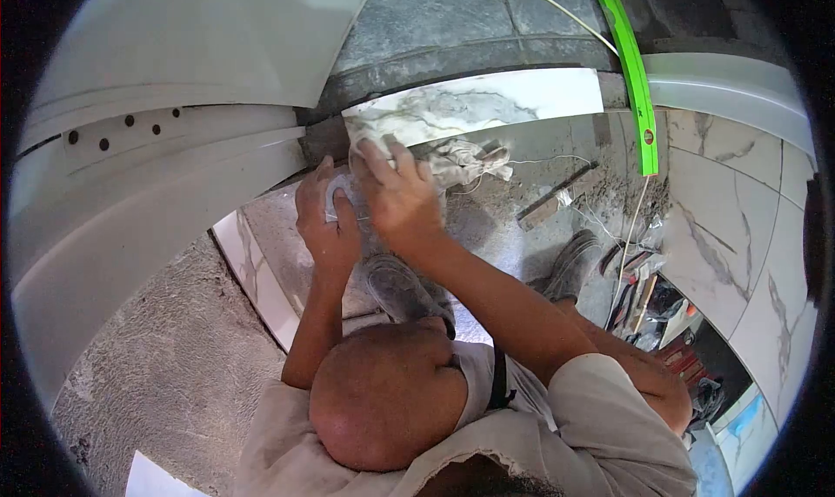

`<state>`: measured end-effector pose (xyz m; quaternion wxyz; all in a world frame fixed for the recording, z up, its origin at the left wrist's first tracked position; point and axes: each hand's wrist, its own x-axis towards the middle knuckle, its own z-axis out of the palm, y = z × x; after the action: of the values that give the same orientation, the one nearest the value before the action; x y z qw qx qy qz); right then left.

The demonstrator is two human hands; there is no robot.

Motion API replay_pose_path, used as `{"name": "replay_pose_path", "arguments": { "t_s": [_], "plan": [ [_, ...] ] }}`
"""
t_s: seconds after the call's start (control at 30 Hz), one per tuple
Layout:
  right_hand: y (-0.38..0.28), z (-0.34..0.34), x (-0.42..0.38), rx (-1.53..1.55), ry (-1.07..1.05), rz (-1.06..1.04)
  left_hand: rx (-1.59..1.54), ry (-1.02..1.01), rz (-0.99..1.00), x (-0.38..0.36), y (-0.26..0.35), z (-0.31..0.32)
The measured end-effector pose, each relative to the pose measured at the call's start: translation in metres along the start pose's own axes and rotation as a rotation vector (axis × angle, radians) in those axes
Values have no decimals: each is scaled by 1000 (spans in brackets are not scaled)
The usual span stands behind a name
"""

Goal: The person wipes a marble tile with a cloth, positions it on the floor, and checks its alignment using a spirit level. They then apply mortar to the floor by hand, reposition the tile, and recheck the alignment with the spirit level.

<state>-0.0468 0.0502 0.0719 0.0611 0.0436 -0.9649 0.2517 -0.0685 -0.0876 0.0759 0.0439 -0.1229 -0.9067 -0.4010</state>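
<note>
My left hand (329, 214) is closed around a small whitish thing with a rounded rim (336, 197), most of it hidden by the fingers and thumb. Beside it, my right hand (398, 197) reaches to the left end of a long white marble-patterned tile strip (487, 102). Its fingers are bent but apart, slightly blurred, with the tips touching near the strip's lower left corner. A crumpled pale cloth or glove (470, 161) lies just right of the right hand, below the strip.
A bright green level (639, 88) stretches across the strip's right end. A short flat bar (557, 197) and thin cord lie on the dusty floor. Marble-patterned tiles (722, 227) stand at the right, above assorted tools (648, 301). Pale curved panels (156, 175) border the left.
</note>
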Motion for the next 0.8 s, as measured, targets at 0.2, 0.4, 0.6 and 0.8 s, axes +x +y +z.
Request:
{"name": "replay_pose_path", "arguments": {
  "t_s": [0.2,0.4,0.6,0.8],
  "plan": [
    [65,-50,-18,-332,-139,219,10,-10,59,1,1,6],
    [137,-99,-35,-555,-27,426,125,-147,188,7,15,17],
    [81,-97,4,-264,32,83,141,-190,233,4,15,27],
    [11,-30,54,34,-65,50,144,-138,139,-3,12,26]
  ]
}}
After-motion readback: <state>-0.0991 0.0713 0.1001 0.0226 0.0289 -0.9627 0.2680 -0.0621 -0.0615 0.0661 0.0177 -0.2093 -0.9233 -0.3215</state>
